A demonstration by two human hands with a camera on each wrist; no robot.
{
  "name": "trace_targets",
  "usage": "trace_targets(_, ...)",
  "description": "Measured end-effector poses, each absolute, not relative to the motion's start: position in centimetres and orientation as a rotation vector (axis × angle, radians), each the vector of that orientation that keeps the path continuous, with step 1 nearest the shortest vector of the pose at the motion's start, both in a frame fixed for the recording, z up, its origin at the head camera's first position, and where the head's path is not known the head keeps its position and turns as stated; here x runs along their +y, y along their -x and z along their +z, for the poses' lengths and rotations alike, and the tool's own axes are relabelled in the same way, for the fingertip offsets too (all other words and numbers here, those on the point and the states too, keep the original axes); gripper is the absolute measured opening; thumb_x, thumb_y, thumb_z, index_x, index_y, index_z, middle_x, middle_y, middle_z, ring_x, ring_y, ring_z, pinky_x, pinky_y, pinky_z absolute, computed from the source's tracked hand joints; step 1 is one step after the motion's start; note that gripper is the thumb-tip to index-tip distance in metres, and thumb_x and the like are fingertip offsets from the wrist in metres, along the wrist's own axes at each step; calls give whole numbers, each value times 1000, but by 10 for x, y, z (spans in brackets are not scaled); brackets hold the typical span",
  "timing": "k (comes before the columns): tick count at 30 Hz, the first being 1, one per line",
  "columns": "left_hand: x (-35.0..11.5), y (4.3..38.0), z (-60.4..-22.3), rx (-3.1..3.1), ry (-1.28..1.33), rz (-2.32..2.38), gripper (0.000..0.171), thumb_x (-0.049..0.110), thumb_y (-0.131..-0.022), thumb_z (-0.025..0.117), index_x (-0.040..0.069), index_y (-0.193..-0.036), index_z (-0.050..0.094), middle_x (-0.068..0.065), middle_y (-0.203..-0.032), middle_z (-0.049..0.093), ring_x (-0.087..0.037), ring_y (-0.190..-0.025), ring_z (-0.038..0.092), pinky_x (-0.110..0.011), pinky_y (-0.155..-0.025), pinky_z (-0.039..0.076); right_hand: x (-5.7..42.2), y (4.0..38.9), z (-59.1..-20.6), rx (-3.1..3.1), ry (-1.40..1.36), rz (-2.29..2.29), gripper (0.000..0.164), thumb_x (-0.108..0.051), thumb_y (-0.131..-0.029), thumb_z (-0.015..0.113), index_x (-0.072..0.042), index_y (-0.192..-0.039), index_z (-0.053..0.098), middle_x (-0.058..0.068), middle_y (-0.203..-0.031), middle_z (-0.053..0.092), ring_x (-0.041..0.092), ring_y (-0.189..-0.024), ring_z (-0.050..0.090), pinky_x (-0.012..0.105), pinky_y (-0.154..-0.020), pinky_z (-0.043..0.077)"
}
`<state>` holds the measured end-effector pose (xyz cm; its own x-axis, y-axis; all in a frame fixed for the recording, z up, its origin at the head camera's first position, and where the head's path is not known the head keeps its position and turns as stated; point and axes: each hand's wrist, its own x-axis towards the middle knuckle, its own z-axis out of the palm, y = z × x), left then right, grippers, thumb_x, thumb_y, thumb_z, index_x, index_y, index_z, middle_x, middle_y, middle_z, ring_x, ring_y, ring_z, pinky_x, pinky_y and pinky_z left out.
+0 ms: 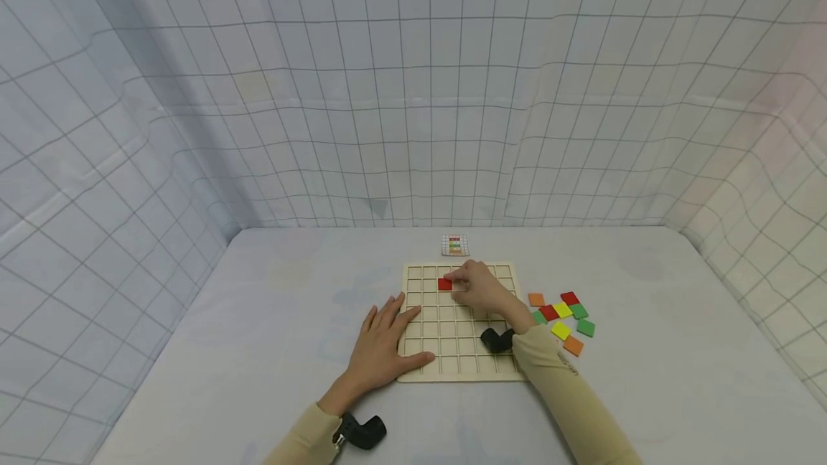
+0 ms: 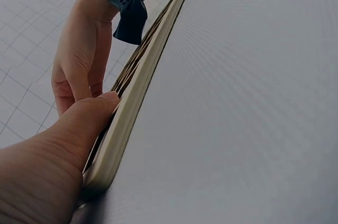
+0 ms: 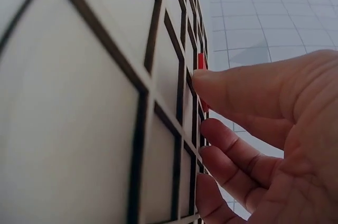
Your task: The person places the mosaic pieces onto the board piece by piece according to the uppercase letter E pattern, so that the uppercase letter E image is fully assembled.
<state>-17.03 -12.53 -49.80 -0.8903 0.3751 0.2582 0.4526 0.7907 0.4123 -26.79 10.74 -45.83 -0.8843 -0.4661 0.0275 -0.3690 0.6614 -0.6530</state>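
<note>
A pale gridded board [image 1: 465, 377] lies flat on the table. My right hand [image 1: 479, 289] reaches over its upper middle, pinching at a red square tile [image 1: 444, 284] there. In the right wrist view red shows on both sides of the thumb [image 3: 227, 91], right at the grid; the index fingertip is hidden behind it. With fingers spread, my left hand [image 1: 381, 350] rests on the board's lower left side. Its thumb [image 2: 97, 109] lies over the board's near edge in the left wrist view.
Right of the board several loose square tiles lie scattered, among them an orange tile [image 1: 573, 345], a yellow tile [image 1: 561, 330] and a green tile [image 1: 586, 327]. A small card [image 1: 455, 245] with a coloured grid pattern lies behind the board. White gridded curtains [image 1: 413, 92] enclose the table.
</note>
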Motion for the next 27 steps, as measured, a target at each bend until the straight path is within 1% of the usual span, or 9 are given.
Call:
trace_targets(3, -125, 170, -498, -2820, 654, -704, 81, 67, -79, 60, 18, -142, 45, -12, -153, 26, -29, -141, 18, -50, -111, 8, 108, 264, -455, 2748, 694, -962, 40, -9, -88, 66, -7, -128, 61, 8, -109, 51, 23, -95, 43, 37, -78, 39)
trace_targets(5, -125, 171, -498, -2822, 654, -703, 81, 67, -79, 60, 18, -142, 45, -12, -153, 26, -29, -141, 18, -50, -111, 8, 109, 262, -454, 2753, 715, -943, 41, -10, -89, 66, -7, -129, 60, 9, -112, 51, 24, -96, 43, 38, -78, 39)
trace_targets(13, -125, 170, -498, -2833, 653, -704, 82, 69, -79, 58, 18, -143, 45, -12, -153, 25, -28, -141, 17, -49, -111, 7, 111, 261, -456, 2768, 784, -886, 41, -13, -91, 65, -7, -131, 58, 9, -115, 50, 23, -95, 43, 37, -77, 39)
trace_targets(27, -125, 171, -498, -2824, 657, -702, 82, 68, -79, 59, 18, -143, 45, -13, -153, 26, -29, -141, 17, -50, -111, 8, 110, 262, -456, 2791, 805, -872, 40, -16, -90, 66, -7, -129, 59, 10, -116, 52, 25, -100, 45, 42, -84, 41)
